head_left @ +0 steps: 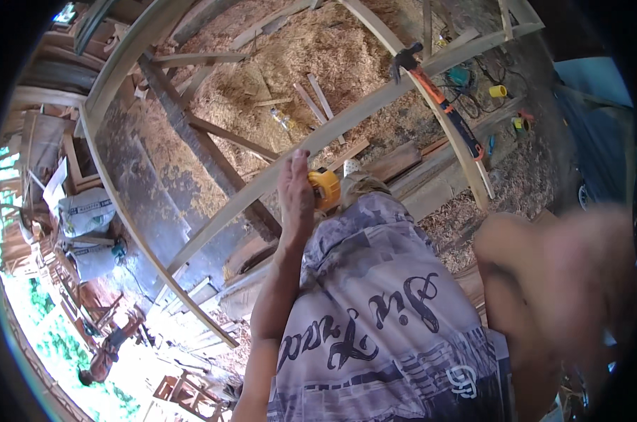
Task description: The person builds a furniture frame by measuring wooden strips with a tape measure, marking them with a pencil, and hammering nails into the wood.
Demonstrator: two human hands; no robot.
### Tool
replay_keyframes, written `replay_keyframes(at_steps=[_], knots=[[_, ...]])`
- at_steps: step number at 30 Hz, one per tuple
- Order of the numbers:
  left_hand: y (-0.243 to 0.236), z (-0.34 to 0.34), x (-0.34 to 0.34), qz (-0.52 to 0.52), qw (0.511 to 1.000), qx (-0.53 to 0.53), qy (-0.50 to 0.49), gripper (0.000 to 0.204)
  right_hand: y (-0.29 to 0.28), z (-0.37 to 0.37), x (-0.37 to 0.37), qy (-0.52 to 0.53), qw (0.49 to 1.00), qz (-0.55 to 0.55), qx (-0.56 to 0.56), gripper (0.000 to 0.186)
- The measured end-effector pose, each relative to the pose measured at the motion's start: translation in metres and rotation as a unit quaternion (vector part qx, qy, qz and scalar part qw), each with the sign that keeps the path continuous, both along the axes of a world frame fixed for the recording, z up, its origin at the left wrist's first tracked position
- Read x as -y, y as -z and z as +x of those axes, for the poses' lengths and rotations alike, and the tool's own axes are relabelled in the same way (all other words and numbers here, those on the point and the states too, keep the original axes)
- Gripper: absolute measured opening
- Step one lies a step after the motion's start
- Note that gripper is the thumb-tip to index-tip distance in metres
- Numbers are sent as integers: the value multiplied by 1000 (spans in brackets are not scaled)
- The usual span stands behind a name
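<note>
My left hand (pixel 295 193) is at the long wooden rail (pixel 262 184) that crosses in front of my body. It is closed around a yellow tape measure (pixel 325 188), which shows on the side toward my shirt. Part of the grip is hidden behind the back of the hand. My right hand (pixel 593 271) is raised close to the camera at the right, smeared and with its fingers not readable. Ahead of it, a claw hammer (pixel 442 102) with an orange and black handle lies along a curved-looking side piece of the wooden frame (pixel 466 165).
Wood shavings (pixel 283 63) and loose strips (pixel 318 98) cover the floor beyond the rail. A teal power tool (pixel 459 75) with a cord and a yellow cup-like object (pixel 498 91) lie at the far right. Sacks (pixel 86 214) stand left; another person (pixel 107 352) is at lower left.
</note>
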State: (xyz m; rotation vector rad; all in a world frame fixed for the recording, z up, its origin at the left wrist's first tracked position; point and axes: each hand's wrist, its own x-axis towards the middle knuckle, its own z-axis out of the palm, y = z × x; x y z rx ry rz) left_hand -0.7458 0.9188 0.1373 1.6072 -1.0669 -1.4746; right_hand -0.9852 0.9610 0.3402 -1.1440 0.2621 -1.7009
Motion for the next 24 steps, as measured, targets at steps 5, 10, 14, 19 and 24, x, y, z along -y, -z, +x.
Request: replay_keyframes(at_steps=[5, 10, 14, 19, 24], knots=[[1, -33, 4, 21, 999, -10, 21, 54, 161, 48, 31, 13, 856, 354, -376, 56], [35, -51, -2, -65, 984, 54, 155, 50, 261, 43, -4, -159, 810, 558, 82, 51], [74, -44, -9, -75, 966, 155, 192, 44, 294, 17, -26, -119, 778, 616, 39, 43], [161, -19, -35, -40, 902, 256, 346, 36, 347, 14, -57, -24, 735, 671, 98, 30], [216, -18, -63, 33, 781, 266, 564, 42, 444, 35, -82, 14, 762, 644, -60, 30]])
